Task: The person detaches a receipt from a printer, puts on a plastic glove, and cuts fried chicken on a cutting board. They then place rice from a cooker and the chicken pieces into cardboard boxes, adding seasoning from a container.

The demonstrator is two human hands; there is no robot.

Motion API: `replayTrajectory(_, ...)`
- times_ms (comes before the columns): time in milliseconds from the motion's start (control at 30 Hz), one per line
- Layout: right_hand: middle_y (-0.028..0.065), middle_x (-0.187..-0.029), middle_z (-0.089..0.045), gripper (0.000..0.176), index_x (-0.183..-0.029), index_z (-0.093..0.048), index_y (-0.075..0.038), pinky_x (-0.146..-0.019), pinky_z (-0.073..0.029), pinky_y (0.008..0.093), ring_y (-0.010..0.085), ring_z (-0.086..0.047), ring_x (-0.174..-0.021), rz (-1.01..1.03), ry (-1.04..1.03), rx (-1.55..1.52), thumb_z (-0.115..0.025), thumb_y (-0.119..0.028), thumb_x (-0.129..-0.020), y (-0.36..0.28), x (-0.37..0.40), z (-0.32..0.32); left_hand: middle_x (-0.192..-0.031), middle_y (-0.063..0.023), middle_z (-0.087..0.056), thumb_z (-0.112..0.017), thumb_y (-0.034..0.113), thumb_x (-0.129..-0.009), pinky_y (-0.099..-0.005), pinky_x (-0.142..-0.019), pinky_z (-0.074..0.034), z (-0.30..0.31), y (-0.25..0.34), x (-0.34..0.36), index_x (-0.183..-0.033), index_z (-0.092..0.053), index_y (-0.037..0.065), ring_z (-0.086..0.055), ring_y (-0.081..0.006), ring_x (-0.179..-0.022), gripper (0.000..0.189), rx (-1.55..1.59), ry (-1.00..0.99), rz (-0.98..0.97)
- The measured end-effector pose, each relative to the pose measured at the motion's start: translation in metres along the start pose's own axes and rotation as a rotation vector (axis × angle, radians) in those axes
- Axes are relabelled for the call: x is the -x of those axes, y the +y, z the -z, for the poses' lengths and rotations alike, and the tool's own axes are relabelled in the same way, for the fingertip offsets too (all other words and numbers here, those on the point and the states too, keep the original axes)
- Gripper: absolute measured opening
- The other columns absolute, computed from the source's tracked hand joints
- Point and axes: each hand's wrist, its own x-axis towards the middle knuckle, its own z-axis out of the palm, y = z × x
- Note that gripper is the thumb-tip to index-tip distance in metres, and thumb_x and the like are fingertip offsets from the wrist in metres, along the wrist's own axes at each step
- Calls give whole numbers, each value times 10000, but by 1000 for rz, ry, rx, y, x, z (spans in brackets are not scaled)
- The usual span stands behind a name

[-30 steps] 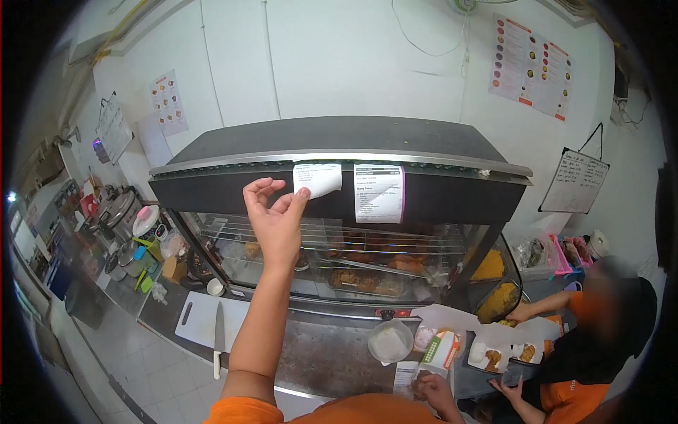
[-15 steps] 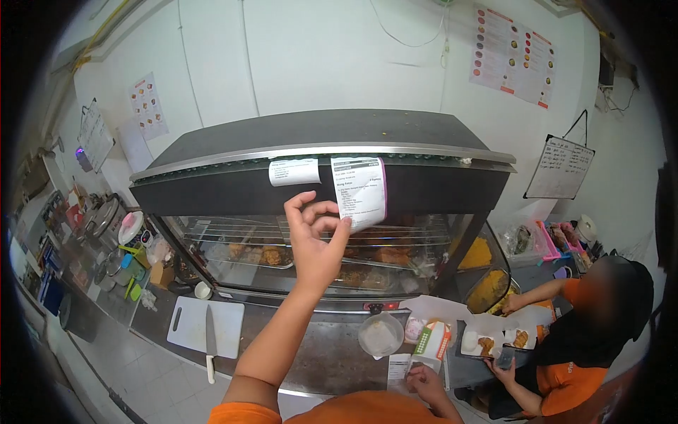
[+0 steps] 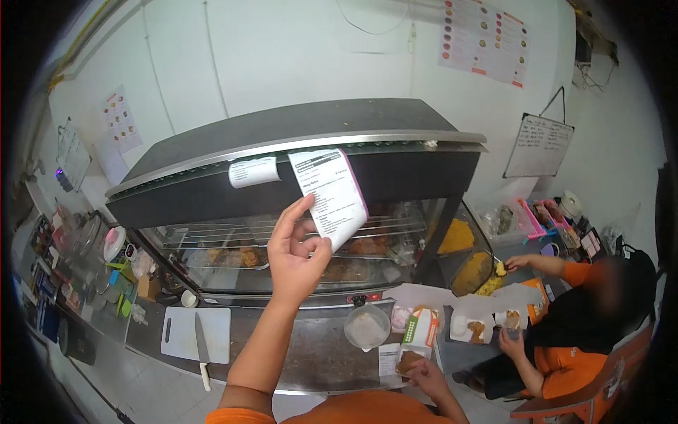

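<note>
Raised in front of the black display warmer [image 3: 395, 169], my left hand [image 3: 293, 254] holds the long printed receipt [image 3: 328, 191] by its lower part, with thumb and fingers closed on it. The receipt's top is at the warmer's upper rail. A second, shorter receipt [image 3: 254, 172] hangs to its left. Low in the view, my right hand [image 3: 429, 380] has curled fingers beside a small brown item [image 3: 407, 362]; what they grip is too small to tell. Just above are a green, white and orange box [image 3: 421, 328] and a flat paper slip [image 3: 388, 359].
A white cutting board [image 3: 180, 336] with a knife [image 3: 202, 343] lies at left. A round clear container [image 3: 367, 327] stands mid-counter. At right, a co-worker [image 3: 565, 353] holds a spoon at a yellow food tray [image 3: 472, 274], near an open food box [image 3: 467, 328].
The view has shifted right. My left hand has drawn the long receipt's lower part out at a slant, showing more print. The brown item now shows by my right hand. The co-worker's spooning hand has moved.
</note>
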Motion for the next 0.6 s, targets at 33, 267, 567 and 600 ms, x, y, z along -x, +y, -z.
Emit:
replayTrajectory(33,77,-891,-686,245,-1162,-565,-16,-634,-540,295,141,-658,-709,-12,14,-11,-685,-57,-952,-7,-2,3,-1333,-183,-578,-553,-164,-837,-346,-983,-575,-1,-2,4,-1461,-458,-88,-634,-226,-1173,636,8,-15,14)
replayTrajectory(267,95,-1240,-659,465,-1371,-512,-15,-976,-512,317,151,-636,-1120,440,-30,-134,-718,-108,-965,-107,9,7,-1531,-177,-397,-591,-177,-802,-314,-928,-607,-44,-24,82,-1485,-438,-79,-625,-229,-1196,707,148,-245,178)
replayTrajectory(567,79,-1251,-689,455,-1438,-443,-55,-1000,-498,304,134,-635,-1153,462,-2,-394,-610,-7,-1017,-99,17,48,-1594,-145,-369,-661,-145,-715,-245,-797,-574,-127,-81,207,-1585,-368,34,-610,-98,-934,935,-56,-765,511)
replayTrajectory(600,63,-1159,-720,392,-1388,-474,-53,-942,-524,293,118,-663,-1065,436,-21,-365,-615,-29,-1024,-77,15,65,-1559,-159,-422,-699,-124,-723,-251,-782,-570,-135,-88,219,-1572,-391,48,-616,-118,-910,919,-25,-789,519)
